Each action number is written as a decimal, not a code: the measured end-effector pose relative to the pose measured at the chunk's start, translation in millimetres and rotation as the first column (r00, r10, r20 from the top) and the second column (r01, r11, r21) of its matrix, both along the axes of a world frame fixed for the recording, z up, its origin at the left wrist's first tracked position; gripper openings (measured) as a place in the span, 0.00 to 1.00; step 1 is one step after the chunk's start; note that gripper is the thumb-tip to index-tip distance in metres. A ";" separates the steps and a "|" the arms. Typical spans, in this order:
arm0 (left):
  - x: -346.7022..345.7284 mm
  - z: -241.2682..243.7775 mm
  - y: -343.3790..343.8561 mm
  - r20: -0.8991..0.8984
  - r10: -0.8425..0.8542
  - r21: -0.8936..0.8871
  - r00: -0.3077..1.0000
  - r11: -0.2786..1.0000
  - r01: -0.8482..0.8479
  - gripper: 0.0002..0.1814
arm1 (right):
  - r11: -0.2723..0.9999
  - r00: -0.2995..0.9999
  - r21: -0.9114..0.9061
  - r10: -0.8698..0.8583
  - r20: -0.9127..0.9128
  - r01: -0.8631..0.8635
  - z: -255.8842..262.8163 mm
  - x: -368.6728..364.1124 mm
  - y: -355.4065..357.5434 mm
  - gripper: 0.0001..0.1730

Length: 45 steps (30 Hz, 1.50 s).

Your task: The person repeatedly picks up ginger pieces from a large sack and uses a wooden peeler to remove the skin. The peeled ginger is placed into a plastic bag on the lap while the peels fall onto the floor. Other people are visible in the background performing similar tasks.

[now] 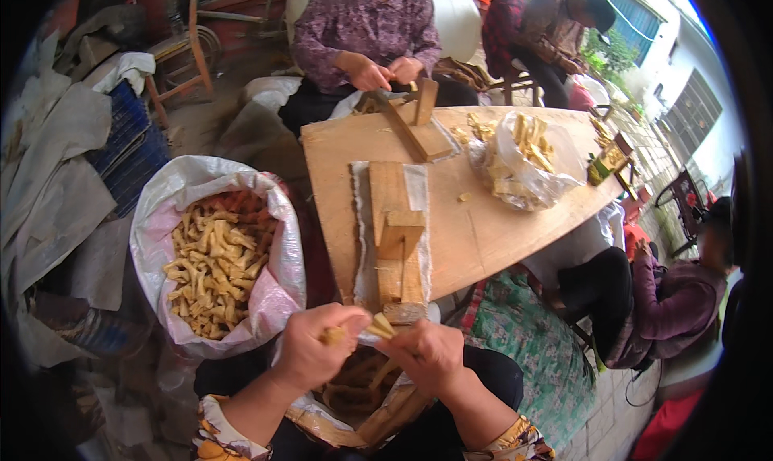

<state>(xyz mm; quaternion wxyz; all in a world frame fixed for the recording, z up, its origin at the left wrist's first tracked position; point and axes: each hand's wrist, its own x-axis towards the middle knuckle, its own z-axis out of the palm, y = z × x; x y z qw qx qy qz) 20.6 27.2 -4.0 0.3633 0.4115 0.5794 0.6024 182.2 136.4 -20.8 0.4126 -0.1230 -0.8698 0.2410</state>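
My left hand (320,343) grips a pale yellow, dried-looking piece (332,335), its kind unclear. Close beside it, my right hand (426,352) has its fingers closed around the end of a light yellow strip (381,326) that spans the gap between both hands. Whether the two pieces are one cannot be told. Beneath the hands, an open bag (380,422) with some brownish pieces inside sits between my knees. Just beyond them, a wooden block stand (398,237) lies on a cloth (362,219) at the table edge.
At left stands a woven sack (148,243) full of yellow pieces (217,262). The wooden table (459,237) holds a clear plastic bag (531,177) of strips, a second wooden stand (423,135) and a small box (610,159). Several people sit around; one works across the table.
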 end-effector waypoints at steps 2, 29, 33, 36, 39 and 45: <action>10.1 0.3 13.7 -0.321 0.122 0.248 0.939 0.968 -0.041 0.10 | 0.997 0.996 0.038 0.058 0.062 -0.060 -4.4 4.3 -6.6 0.14; 15.1 -1.4 6.8 -0.729 0.103 0.412 0.677 0.856 0.314 0.16 | -0.310 0.984 -0.941 0.072 -0.164 -0.134 -7.3 21.0 -20.9 0.06; 15.0 -13.2 1.7 -0.727 0.131 0.302 0.674 0.943 0.141 0.16 | 0.443 0.990 -0.889 -0.021 -0.142 -0.118 3.6 16.4 -27.6 0.08; 10.7 -11.9 3.1 -0.650 -0.030 0.176 0.759 0.966 0.189 0.16 | 0.659 0.992 -0.748 0.125 0.013 -0.073 -2.0 22.9 -18.2 0.11; 14.3 -0.9 -3.0 -0.723 -0.143 -0.025 0.675 0.983 0.182 0.14 | 0.869 0.953 -0.491 0.193 0.236 -0.054 -4.4 19.8 -16.7 0.13; 17.6 -15.1 -4.6 -0.797 -0.049 0.089 0.602 0.976 0.198 0.09 | 0.864 0.915 -0.500 0.160 0.370 0.051 -5.9 17.7 -22.9 0.13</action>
